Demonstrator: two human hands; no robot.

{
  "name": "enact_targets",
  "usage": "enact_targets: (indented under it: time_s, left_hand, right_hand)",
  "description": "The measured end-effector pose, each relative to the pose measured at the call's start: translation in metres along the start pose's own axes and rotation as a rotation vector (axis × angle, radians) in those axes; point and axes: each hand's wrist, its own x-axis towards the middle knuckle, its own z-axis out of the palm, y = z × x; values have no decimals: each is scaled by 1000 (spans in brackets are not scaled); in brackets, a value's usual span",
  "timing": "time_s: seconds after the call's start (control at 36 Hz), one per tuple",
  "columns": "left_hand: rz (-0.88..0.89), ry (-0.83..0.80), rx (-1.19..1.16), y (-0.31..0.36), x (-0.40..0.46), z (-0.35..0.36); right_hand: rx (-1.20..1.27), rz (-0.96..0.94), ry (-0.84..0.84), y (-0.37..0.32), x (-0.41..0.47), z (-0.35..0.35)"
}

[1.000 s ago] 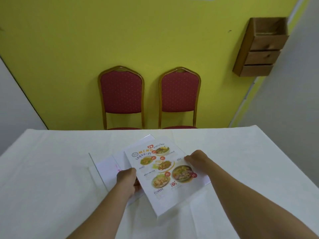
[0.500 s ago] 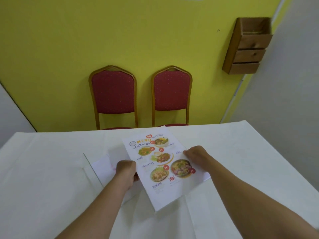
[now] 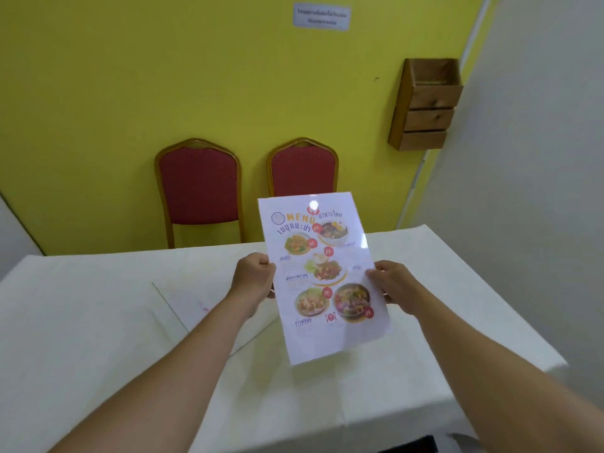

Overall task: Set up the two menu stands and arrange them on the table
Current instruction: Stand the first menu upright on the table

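1. The menu stand is held up off the table, tilted with its printed face toward the camera, over the table's middle right. It looks like a thin clear sleeve around a paper sheet: probably light, stiff enough to hold flat, glossy and so likely slippery.
2. The left hand is clenched on its left edge at mid-height; the right hand pinches the right edge opposite. Gripping both long edges seems the sound hold, since a one-sided grip could let it flex or slide.
3. A second menu stand, clear, with a pale sheet inside, lies flat on the table just left of the lifted one, under the left forearm. Its foot cannot be made out.
4. Beyond the table stand two red chairs against the yellow wall.
5. A wooden wall rack has three pockets; the top one looks empty, the lower two cannot be seen into.
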Motion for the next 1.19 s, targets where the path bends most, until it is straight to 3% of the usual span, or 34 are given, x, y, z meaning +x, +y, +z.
enact_targets:
  time_s: [0.42,1.19]
  left_hand:
    - [124,75,113,-7,-48,12]
    - [164,159,197,-34,-53,31]
  right_hand:
    - [158,-59,-86,33,-23,-22]
    - [119,-88,-58,67,-29,-22]
